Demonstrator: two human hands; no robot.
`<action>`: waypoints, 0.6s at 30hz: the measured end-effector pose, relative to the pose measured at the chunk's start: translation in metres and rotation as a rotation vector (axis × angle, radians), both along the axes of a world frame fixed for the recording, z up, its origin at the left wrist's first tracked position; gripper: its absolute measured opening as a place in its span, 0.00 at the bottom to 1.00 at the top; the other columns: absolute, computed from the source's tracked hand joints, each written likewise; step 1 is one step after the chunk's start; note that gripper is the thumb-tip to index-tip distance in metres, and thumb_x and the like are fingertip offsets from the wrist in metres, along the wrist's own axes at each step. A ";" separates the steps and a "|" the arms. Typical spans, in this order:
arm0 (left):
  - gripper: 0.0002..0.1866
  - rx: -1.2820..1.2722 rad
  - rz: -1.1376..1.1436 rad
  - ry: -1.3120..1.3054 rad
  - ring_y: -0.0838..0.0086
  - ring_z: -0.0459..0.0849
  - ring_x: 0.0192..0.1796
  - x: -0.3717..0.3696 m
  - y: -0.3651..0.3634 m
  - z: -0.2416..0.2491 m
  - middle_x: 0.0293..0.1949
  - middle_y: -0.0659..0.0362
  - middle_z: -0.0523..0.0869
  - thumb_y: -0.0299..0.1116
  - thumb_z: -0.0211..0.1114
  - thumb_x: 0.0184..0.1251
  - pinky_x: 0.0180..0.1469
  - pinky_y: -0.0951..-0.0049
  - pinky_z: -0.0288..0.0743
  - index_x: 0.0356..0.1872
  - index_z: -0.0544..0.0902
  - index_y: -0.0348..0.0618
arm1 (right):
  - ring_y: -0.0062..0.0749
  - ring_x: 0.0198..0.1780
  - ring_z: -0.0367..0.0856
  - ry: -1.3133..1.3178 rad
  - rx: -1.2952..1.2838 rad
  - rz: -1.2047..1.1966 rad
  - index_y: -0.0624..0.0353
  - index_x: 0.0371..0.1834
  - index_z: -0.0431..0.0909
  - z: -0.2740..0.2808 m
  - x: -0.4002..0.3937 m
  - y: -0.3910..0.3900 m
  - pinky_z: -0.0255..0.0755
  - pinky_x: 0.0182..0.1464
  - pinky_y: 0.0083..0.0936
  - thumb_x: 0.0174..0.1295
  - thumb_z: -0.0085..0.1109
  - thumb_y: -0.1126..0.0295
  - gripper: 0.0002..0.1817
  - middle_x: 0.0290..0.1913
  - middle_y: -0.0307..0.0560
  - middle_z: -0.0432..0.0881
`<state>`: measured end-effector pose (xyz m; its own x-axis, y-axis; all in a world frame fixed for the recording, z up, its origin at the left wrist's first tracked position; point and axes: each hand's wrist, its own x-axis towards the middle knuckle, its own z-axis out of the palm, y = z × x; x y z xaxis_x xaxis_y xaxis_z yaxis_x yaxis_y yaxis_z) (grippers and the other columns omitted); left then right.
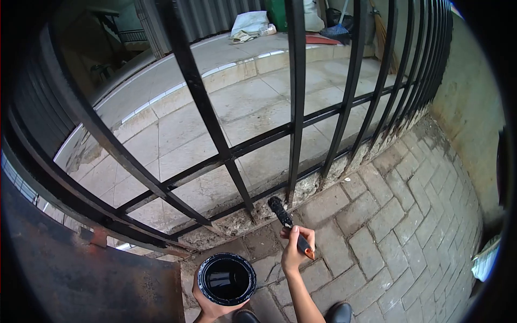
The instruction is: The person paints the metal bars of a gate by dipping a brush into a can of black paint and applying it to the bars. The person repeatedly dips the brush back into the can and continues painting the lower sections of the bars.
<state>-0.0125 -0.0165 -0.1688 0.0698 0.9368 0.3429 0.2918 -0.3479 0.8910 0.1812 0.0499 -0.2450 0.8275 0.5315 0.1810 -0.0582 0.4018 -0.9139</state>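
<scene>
Below the black fence point(230, 153), no writing was legible; the right hand point(297, 248) gripped a brush point(283, 211), the left hand point(207, 302) cupped a can point(226, 279).

The can point(226, 280) hides most of the left hand's fingers; the left hand point(207, 308) runs off below. The right hand point(297, 247) covers part of the brush point(281, 211). The bottom edge cuts both shoes point(339, 312); the bars' point(297, 81) tops are out of view.

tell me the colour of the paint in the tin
Black paint, glossy, seen best in the head view.
</scene>
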 end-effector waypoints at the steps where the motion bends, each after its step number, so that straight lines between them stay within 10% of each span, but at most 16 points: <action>1: 0.51 -0.005 -0.023 0.042 0.63 0.81 0.50 -0.003 -0.002 -0.005 0.49 0.49 0.78 0.39 0.84 0.25 0.54 0.64 0.74 0.57 0.66 0.33 | 0.32 0.26 0.83 0.025 0.007 -0.013 0.66 0.37 0.68 -0.003 -0.003 0.002 0.80 0.31 0.26 0.68 0.54 0.69 0.10 0.27 0.54 0.81; 8: 0.62 -0.168 -0.238 0.100 0.59 0.69 0.63 -0.013 0.000 -0.024 0.61 0.45 0.65 0.36 0.83 0.30 0.65 0.58 0.62 0.66 0.48 0.35 | 0.27 0.26 0.85 -0.026 0.037 -0.050 0.65 0.30 0.73 -0.010 -0.022 0.013 0.77 0.30 0.19 0.65 0.58 0.72 0.09 0.23 0.47 0.82; 12: 0.45 -0.094 -0.106 -0.079 0.65 0.83 0.48 0.012 0.007 -0.015 0.47 0.50 0.81 0.36 0.83 0.27 0.52 0.65 0.76 0.54 0.72 0.32 | 0.29 0.26 0.83 -0.079 0.011 0.008 0.66 0.31 0.70 -0.005 -0.009 0.003 0.79 0.29 0.24 0.66 0.55 0.72 0.09 0.25 0.50 0.81; 18: 0.44 -0.181 -0.142 -0.012 0.65 0.83 0.48 0.004 0.011 -0.027 0.48 0.50 0.81 0.35 0.83 0.28 0.53 0.65 0.76 0.53 0.72 0.31 | 0.29 0.26 0.83 -0.028 0.031 0.039 0.66 0.31 0.70 -0.004 -0.009 0.010 0.79 0.28 0.23 0.66 0.55 0.72 0.09 0.26 0.50 0.81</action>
